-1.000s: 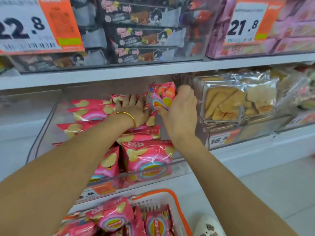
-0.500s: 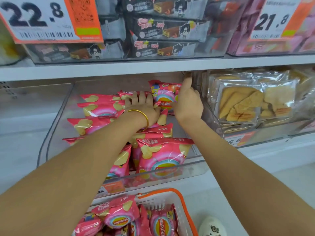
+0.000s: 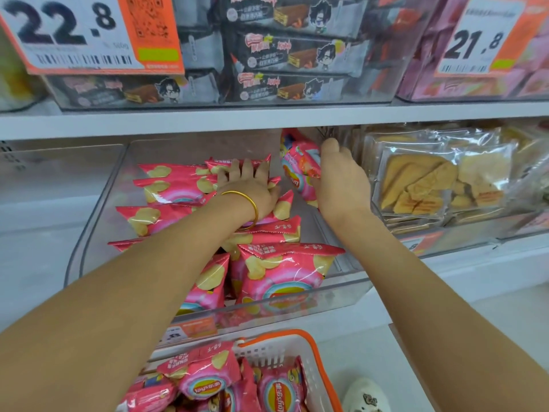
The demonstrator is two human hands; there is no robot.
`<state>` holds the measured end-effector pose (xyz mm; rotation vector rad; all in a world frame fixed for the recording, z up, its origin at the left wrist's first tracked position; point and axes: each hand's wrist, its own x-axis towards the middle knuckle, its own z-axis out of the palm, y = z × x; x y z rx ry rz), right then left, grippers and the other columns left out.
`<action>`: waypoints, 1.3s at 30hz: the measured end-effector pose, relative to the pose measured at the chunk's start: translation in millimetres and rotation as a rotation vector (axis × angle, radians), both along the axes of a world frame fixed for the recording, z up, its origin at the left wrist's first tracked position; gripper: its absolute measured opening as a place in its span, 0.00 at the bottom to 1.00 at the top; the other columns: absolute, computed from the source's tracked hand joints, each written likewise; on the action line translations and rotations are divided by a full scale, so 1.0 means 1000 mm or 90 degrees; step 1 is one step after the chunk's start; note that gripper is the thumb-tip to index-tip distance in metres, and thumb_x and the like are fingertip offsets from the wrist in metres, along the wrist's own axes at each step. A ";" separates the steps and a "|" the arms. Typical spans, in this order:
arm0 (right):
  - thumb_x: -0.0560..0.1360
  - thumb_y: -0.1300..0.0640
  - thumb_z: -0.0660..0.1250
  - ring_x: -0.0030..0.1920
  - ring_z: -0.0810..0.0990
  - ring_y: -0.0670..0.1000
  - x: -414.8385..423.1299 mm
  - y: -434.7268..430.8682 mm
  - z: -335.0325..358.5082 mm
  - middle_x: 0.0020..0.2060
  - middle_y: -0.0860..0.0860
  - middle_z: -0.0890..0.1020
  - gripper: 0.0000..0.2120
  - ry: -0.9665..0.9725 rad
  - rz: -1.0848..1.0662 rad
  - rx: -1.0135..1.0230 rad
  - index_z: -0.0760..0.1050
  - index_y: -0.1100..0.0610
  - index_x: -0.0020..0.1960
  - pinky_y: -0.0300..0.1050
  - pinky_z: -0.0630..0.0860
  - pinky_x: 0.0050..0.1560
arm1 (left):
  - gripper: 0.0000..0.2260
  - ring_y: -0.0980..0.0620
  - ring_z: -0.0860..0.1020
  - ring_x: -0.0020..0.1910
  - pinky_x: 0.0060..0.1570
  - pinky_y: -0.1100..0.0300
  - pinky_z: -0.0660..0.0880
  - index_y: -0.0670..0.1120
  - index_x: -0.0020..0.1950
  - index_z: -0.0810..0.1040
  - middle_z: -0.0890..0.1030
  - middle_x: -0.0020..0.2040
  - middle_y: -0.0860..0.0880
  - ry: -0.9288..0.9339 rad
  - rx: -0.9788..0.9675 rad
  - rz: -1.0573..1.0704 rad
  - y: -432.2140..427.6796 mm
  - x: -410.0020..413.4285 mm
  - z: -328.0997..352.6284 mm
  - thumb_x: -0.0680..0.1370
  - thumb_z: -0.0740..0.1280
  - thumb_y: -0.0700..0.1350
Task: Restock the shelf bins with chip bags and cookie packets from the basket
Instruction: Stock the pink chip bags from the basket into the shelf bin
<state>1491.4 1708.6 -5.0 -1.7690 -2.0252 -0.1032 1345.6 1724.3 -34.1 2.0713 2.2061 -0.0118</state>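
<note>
Since half a second ago the right hand (image 3: 341,185) has turned the pink chip bag (image 3: 300,171) it holds more upright and carried it toward the back right corner of the clear chip bin (image 3: 98,203), while the left hand (image 3: 252,188) has stayed pressed on the stacked bags.

At far left, the upper shelf carries an orange-edged price tag reading 22.8 (image 3: 86,34). Below it, the clear chip bin holds rows of pink chip bags (image 3: 285,272), which lean back in overlapping tiers and fill its left and middle. The left hand, with a gold bangle (image 3: 249,203) at the wrist, lies palm down on the rear bags, fingers slightly spread and flat, clamped on nothing. Above, black wafer-bar packets (image 3: 294,52) are stacked in an upper bin.

Just right of the left hand, the right hand is closed round the one chip bag, thumb on its near face; the other fingers are hidden behind it. The bag stands on edge in the empty right lane of the bin.

At the bottom, a white basket with an orange rim (image 3: 320,355) holds more chip bags (image 3: 208,382).

To the right, the neighbouring clear bin (image 3: 463,236) holds clear cookie packets (image 3: 416,185). Top right, a second price tag shows 21.8 (image 3: 475,40) before pink boxes (image 3: 528,81).
</note>
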 end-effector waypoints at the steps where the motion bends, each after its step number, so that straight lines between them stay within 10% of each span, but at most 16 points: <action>1: 0.75 0.65 0.67 0.53 0.78 0.64 0.005 -0.008 0.003 0.58 0.59 0.73 0.18 0.015 0.000 0.019 0.64 0.61 0.61 0.49 0.66 0.40 | 0.28 0.43 0.45 0.76 0.74 0.43 0.44 0.49 0.78 0.47 0.49 0.78 0.44 -0.008 0.009 -0.004 -0.001 0.000 0.002 0.81 0.49 0.59; 7: 0.73 0.64 0.69 0.46 0.75 0.62 0.041 -0.067 -0.005 0.48 0.57 0.73 0.12 0.115 0.094 0.115 0.65 0.59 0.48 0.48 0.65 0.36 | 0.24 0.40 0.60 0.71 0.70 0.51 0.59 0.39 0.69 0.64 0.63 0.71 0.37 -0.178 0.158 -0.078 -0.020 0.006 0.023 0.78 0.62 0.50; 11: 0.71 0.62 0.72 0.43 0.73 0.50 0.062 -0.096 -0.010 0.44 0.49 0.73 0.12 0.308 0.093 0.174 0.70 0.58 0.49 0.41 0.67 0.39 | 0.20 0.49 0.76 0.51 0.43 0.66 0.70 0.38 0.61 0.71 0.76 0.52 0.46 -0.425 0.142 -0.113 -0.043 0.019 0.037 0.74 0.71 0.46; 15: 0.69 0.61 0.75 0.39 0.76 0.42 0.069 -0.119 -0.006 0.39 0.36 0.76 0.18 0.634 0.068 0.197 0.67 0.46 0.45 0.37 0.74 0.41 | 0.34 0.53 0.74 0.60 0.55 0.60 0.74 0.40 0.72 0.63 0.73 0.66 0.47 -0.836 -0.016 -0.069 -0.068 0.034 0.051 0.71 0.74 0.46; 19: 0.70 0.64 0.74 0.43 0.83 0.54 0.065 -0.126 -0.013 0.42 0.56 0.79 0.15 0.839 0.119 0.072 0.68 0.55 0.47 0.56 0.80 0.47 | 0.20 0.49 0.81 0.46 0.42 0.53 0.76 0.44 0.56 0.74 0.83 0.47 0.48 -1.017 -0.112 -0.136 -0.084 0.048 0.061 0.65 0.71 0.45; 24: 0.66 0.48 0.75 0.60 0.74 0.49 0.076 -0.132 0.004 0.57 0.41 0.74 0.26 0.567 0.043 0.182 0.68 0.48 0.60 0.52 0.72 0.63 | 0.24 0.50 0.81 0.49 0.52 0.54 0.79 0.46 0.55 0.73 0.82 0.52 0.46 -0.834 0.058 -0.129 -0.080 0.040 0.070 0.64 0.80 0.43; 28: 0.65 0.40 0.71 0.63 0.72 0.57 0.085 -0.131 0.048 0.60 0.52 0.78 0.36 0.096 0.068 0.243 0.69 0.56 0.68 0.53 0.68 0.62 | 0.29 0.56 0.75 0.50 0.51 0.66 0.71 0.45 0.61 0.72 0.76 0.54 0.51 -0.543 0.246 -0.374 -0.093 0.047 0.083 0.65 0.77 0.50; 31: 0.61 0.41 0.75 0.56 0.76 0.55 0.079 -0.113 0.060 0.55 0.50 0.80 0.39 0.129 0.083 0.008 0.67 0.52 0.67 0.51 0.73 0.53 | 0.29 0.56 0.73 0.53 0.54 0.65 0.68 0.45 0.63 0.73 0.75 0.54 0.52 -0.416 0.318 -0.484 -0.090 0.051 0.090 0.65 0.73 0.52; 39: 0.69 0.43 0.73 0.56 0.75 0.58 0.040 -0.082 0.027 0.55 0.55 0.75 0.30 0.139 -0.045 0.075 0.65 0.58 0.59 0.47 0.69 0.43 | 0.13 0.44 0.72 0.57 0.60 0.56 0.66 0.41 0.59 0.73 0.74 0.57 0.43 -0.218 0.428 -0.317 -0.059 0.012 0.040 0.75 0.64 0.40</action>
